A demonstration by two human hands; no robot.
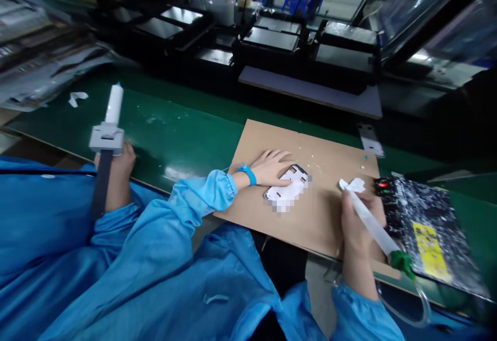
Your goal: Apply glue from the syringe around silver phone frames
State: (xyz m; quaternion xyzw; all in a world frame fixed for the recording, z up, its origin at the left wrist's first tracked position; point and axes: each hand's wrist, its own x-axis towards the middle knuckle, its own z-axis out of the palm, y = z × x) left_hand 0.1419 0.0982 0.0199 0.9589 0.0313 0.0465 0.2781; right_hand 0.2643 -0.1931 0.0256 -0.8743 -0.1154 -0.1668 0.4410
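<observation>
Spanning the view, bench (174, 123): green top, its near edge running just under the board; anything nudged toward the person could drop off there.
Board (318, 217): brown sheet, near side at or past the bench edge (I cannot tell which); leaning on that side could shift it.
Box (438, 222): just beside the board on the right; it probably limits any outward swing of the right hand.
Left hand (269, 167): fingers spread wide, flat on the board, thumb over the panel's edge; the hold looks light, so a sideways push could turn the panel.
Right hand (355, 232): closed round the tube, next to the box; knuckles could knock it.
Co-worker's hand (126, 160): well apart on the left, behind an upright holder (106, 138); the two people's sleeves lie close, so an elbow could be jogged.
Tube (375, 228): white, slanted, tip up and leftward; tilting or squeezing could leave drips (if filled; contents do not show).
Panel (287, 190): lying mid-board, askew, near end pixelated; the board between it and the right hand seems the roomiest path.
Hose (425, 299): clear, looping from the tube's lower end; a snag could tug the tip.
Tissue (356, 184): at the tip; it could stick and drag.
Bits (311, 150): pale flecks beyond the panel; underneath it, they could scratch.
</observation>
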